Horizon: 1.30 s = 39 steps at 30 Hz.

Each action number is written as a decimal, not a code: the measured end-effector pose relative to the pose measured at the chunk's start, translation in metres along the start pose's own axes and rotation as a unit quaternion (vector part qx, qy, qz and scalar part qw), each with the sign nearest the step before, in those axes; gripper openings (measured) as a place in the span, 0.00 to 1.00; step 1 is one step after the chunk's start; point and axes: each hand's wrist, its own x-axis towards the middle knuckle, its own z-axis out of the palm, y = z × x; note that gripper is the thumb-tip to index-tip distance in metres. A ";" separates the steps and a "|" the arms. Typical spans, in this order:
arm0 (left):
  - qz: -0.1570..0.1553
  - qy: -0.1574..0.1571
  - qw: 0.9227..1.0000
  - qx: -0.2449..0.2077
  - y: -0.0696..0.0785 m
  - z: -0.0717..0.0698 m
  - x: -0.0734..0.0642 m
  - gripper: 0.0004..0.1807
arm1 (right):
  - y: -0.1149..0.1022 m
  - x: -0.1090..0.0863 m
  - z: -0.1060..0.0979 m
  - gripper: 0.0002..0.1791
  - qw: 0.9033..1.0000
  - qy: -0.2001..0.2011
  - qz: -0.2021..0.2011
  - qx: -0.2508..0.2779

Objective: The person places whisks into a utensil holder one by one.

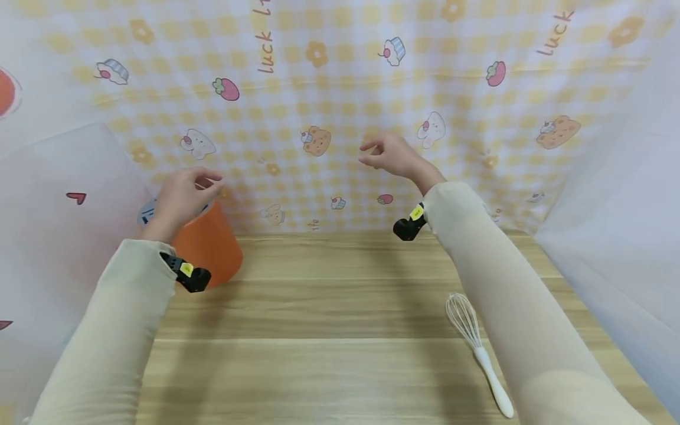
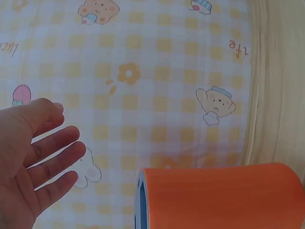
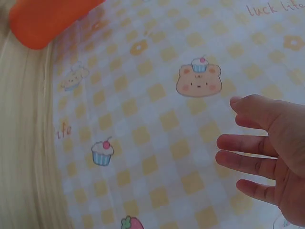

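Two things stand on the table (image 1: 297, 307), neither in hand: an orange bin (image 1: 212, 251) far left and a whisk (image 1: 480, 354) near right. Nothing seems to be under way; what is done or left cannot be told. The left hand (image 1: 183, 198), beside the bin, and right hand (image 1: 393, 154), well apart from it, hang with fingers loosely extended, touching nothing.

Bright, diffuse light fills the head view, laying soft-edged shadows and a pale sheen on the bench (image 1: 319, 313); both wrist views look dimmer, slightly soft.
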 end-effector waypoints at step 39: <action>-0.130 0.021 0.988 0.084 -0.103 -0.072 -0.058 0.25 | -0.076 0.078 0.094 0.21 0.990 -0.124 -0.058 0.011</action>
